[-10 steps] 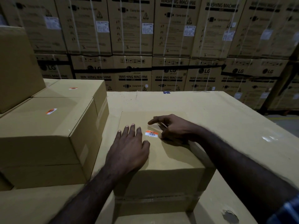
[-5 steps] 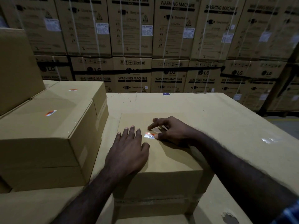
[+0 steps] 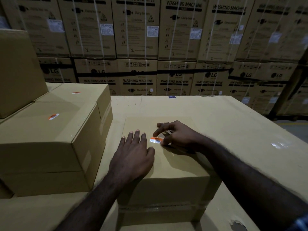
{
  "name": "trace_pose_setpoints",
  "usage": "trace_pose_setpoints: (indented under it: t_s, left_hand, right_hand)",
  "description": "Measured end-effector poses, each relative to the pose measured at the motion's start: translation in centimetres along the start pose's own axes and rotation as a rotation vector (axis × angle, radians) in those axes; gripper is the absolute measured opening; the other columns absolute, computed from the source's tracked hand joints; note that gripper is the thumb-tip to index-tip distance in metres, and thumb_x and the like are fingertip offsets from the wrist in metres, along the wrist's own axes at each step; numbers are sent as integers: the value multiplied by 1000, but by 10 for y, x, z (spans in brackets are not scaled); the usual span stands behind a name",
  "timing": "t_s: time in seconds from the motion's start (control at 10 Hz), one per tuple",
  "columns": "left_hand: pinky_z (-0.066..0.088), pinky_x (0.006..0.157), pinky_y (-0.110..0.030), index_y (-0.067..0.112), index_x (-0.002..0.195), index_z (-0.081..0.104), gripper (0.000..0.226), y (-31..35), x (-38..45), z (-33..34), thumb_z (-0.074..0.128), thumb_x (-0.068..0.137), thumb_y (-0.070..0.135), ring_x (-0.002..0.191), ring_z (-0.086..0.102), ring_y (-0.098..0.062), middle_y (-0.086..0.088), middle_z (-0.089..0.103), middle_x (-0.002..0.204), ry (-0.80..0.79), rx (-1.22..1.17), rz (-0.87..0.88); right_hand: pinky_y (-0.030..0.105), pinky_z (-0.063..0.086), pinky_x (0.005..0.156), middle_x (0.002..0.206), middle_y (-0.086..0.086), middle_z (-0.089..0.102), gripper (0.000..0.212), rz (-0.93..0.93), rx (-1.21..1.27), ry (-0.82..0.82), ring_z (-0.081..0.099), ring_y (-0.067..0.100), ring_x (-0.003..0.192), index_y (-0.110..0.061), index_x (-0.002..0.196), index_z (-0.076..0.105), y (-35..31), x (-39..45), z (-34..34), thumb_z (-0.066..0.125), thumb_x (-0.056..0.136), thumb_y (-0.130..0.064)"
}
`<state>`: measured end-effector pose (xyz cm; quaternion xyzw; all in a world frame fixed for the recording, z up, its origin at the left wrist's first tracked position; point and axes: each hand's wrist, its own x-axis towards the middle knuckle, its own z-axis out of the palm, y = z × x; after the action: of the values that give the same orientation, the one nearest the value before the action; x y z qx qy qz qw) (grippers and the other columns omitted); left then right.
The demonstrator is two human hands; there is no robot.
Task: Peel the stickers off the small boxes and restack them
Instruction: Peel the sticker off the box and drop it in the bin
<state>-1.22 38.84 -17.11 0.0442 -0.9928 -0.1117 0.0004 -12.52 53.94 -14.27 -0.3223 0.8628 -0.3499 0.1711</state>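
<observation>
**A:** State of the right hand (image 3: 176,135)?

**B:** Fingers curled over the orange-and-white sticker (image 3: 156,140). The thumb and a fingertip sit at the sticker's right end and appear to pinch it; the light is too dim to confirm that the edge has lifted. The index finger is extended above the sticker.

**A:** Left hand (image 3: 133,155)?

**B:** Flat, palm down, fingers straight and slightly spread. It presses on the top of the small box (image 3: 175,165), just left of the sticker. It grasps nothing.

**A:** Position of the box?

**B:** It stands in front of the person on a large cardboard surface (image 3: 225,117). The sticker lies near the middle of its top face.

**A:** Adjacent items?

**B:** To the left, a stack of similar cartons. The near carton (image 3: 41,139) carries an orange sticker (image 3: 53,116) on its top. The carton (image 3: 80,95) behind it carries another (image 3: 76,92). Beyond the surface stands a wall of washing machine cartons (image 3: 138,47), strapped with white bands.
</observation>
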Motion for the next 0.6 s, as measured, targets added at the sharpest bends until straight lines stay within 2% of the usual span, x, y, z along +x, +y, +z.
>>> trace_pose_setpoints:
  t_s: [0.2,0.3,0.4,0.5,0.6]
  left_hand:
    - [1,121,-43,19,154,5,62,0,-1,-1,20,101,47,149,-5,-21,-5,-4,162,13,6,6]
    - [0,121,-43,19,154,5,62,0,-2,-1,20,101,47,149,-4,-21,-5,-4,162,14,4,8]
    - [1,121,-43,19,154,4,62,-1,-2,-2,20,101,47,149,-4,-21,-4,-4,162,13,0,13]
    - [0,121,-43,19,155,4,62,-1,-3,-2,20,101,47,149,-4,-21,-5,-4,162,14,-3,9]
    - [0,121,-43,18,155,5,62,0,-2,-1,20,101,46,149,-4,-21,-5,-4,162,18,-4,8]
  right_hand:
    - [32,37,102,142,3,52,15,-17,40,66,43,20,135,-20,97,71,-3,5,4,75,83,-24]
    - [14,41,85,134,5,59,10,-5,137,90,48,16,130,-12,92,71,-4,5,4,73,84,-16]
    - [19,41,83,134,4,59,3,10,185,67,50,13,126,-12,87,70,-3,2,2,71,85,-12]
    - [26,49,85,113,4,70,2,7,321,126,61,15,114,-12,88,66,0,-3,-3,67,88,-10]
    - [36,47,93,106,2,73,6,2,383,123,62,17,111,-14,97,60,3,-9,-5,56,96,-18]
